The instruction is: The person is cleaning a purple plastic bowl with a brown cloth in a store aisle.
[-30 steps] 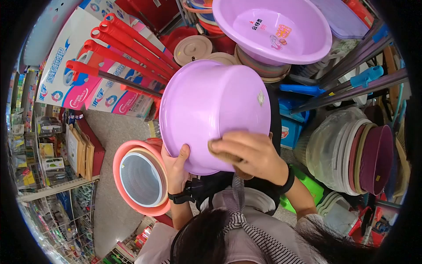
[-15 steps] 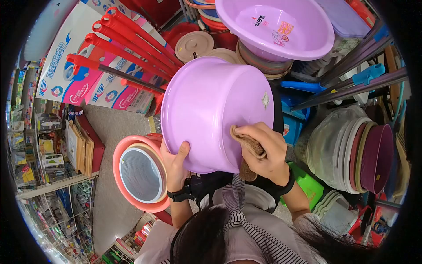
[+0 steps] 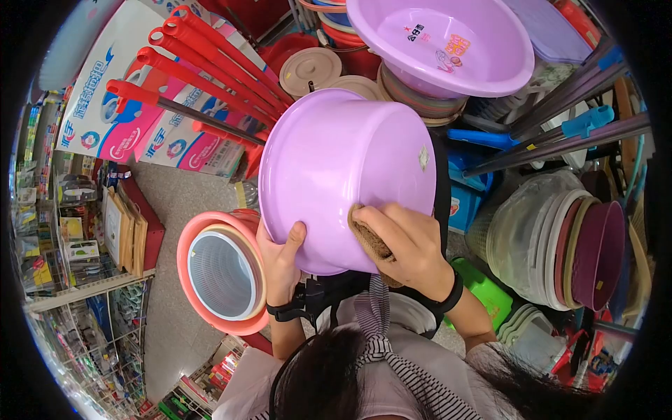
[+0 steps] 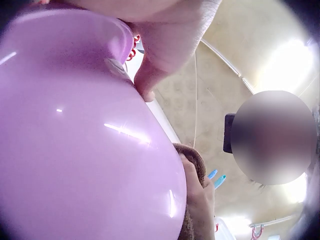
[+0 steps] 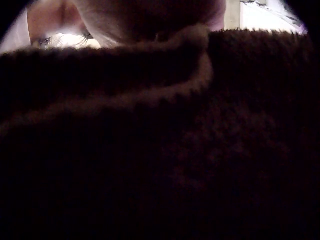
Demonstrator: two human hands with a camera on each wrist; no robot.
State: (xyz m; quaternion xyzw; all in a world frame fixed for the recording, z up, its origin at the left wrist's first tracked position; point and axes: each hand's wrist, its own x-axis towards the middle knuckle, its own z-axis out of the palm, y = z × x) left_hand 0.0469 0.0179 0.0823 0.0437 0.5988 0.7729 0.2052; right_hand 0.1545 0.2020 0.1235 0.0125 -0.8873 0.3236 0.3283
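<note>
A glossy light purple plastic basin (image 3: 315, 175) is held tilted on its side in front of the person's body, its flat base facing right with a small pale sticker (image 3: 423, 157). My left hand (image 3: 278, 260) grips its rim at the lower left, thumb on the outer wall and the other fingers hidden behind. In my right hand (image 3: 414, 248) is a folded brown cloth (image 3: 371, 236), pressed against the basin's outer wall near the base edge. The left wrist view shows the same cloth (image 4: 192, 152) along the basin's curve. Dark cloth pile (image 5: 235, 135) fills most of the right wrist view.
Another purple basin (image 3: 490, 66) tops a stack at the back. Red-ended poles (image 3: 182, 73) lean against printed boxes (image 3: 91, 105). Nested baskets (image 3: 224, 276) stand on the floor at left. Stacked tubs (image 3: 595, 252) and metal poles (image 3: 560, 147) crowd the right; shelves line the far left.
My right hand slid the cloth right across the basin wall, then back a little to the left. My left hand keeps its grip on the rim, and the basin has barely shifted.
</note>
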